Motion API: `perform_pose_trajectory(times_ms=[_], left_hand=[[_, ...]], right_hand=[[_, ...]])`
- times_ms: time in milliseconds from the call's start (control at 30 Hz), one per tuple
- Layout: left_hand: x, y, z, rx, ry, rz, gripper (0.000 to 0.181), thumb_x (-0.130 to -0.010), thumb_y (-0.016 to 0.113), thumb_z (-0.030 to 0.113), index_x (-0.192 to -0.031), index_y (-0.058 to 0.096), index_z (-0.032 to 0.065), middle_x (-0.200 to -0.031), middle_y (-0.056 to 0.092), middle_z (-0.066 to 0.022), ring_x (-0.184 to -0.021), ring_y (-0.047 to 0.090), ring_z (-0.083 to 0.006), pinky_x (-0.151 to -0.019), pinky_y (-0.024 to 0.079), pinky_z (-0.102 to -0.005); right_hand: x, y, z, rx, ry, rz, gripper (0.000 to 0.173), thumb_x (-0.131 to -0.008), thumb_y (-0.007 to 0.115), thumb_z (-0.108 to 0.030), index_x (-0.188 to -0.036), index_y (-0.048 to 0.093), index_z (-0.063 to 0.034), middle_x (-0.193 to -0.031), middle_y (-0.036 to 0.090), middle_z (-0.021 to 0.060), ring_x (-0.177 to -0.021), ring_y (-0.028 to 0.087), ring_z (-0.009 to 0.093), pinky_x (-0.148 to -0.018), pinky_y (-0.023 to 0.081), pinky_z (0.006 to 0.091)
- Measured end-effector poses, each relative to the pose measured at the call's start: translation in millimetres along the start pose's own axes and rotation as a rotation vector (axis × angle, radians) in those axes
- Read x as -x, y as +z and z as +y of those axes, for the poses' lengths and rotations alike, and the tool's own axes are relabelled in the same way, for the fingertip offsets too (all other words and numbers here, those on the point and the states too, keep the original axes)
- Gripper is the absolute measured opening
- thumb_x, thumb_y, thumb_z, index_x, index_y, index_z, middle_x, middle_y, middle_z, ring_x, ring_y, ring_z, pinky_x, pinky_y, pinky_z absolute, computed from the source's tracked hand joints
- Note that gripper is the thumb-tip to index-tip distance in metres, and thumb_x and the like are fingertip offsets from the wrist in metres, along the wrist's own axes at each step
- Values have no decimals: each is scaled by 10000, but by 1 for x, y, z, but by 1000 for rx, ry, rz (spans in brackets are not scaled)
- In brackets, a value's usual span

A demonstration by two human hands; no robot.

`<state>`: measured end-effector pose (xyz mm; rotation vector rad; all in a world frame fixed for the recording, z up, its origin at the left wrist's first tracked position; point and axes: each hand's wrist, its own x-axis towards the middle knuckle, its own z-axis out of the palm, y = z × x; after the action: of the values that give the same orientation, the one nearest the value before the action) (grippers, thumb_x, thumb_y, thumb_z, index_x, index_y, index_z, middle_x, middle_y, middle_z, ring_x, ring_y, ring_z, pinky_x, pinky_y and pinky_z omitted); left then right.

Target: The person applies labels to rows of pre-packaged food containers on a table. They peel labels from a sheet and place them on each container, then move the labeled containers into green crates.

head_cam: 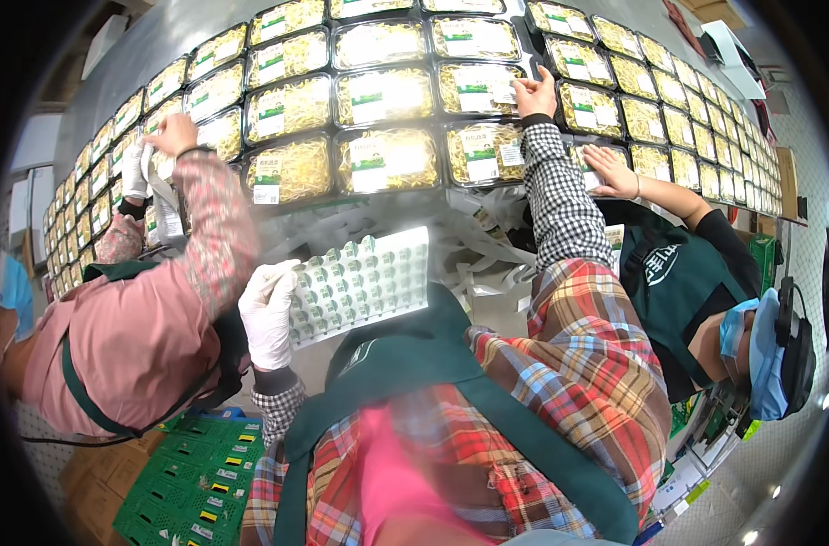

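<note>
My left hand (269, 307), in a white glove, grips the left edge of a sheet of round green-and-white stickers (359, 286) in front of my apron. My bare right hand (537, 95) reaches over the table with fingers bent, at the right end of a clear-lidded tray of bean sprouts (479, 89). Its fingertips touch or hover at a small white label (504, 93) on that lid; whether they hold anything is unclear. A nearer tray (484, 153) bears a green-and-white label and a smaller white one.
Rows of sprout trays (385, 160) cover much of the grey table (161, 42). A co-worker in pink (127, 341) works at left with a label strip (165, 198); another's hand (612, 170) rests on a tray at right. Backing strips (489, 256) lie below; green crates (189, 471) stand lower left.
</note>
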<state>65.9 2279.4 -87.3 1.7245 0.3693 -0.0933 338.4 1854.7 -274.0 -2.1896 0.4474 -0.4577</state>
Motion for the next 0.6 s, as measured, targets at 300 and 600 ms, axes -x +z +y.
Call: perform_pose_trajectory(times_ms=[300,600], left_hand=[[-13,-3,-1,41,-40,15,141,-868,580,-22,-994,639,-7,-919,634,-2,-837,567,-59,-769,435,-199],[-57,33,20,77,-8,9,135,-880,575,-6,-1002,630,-20,-928,633,-15,-837,566,-63,-761,434,-198]], right_hand=[[-14,9,-10,385,-262,232,504,-726,727,-130,-1194,539,-131,-1126,516,147,-1055,519,304,-894,437,378],[-114,83,-11,388,-65,61,209,-719,742,-304,-797,741,-110,-1042,663,102,-967,618,268,-881,470,383]])
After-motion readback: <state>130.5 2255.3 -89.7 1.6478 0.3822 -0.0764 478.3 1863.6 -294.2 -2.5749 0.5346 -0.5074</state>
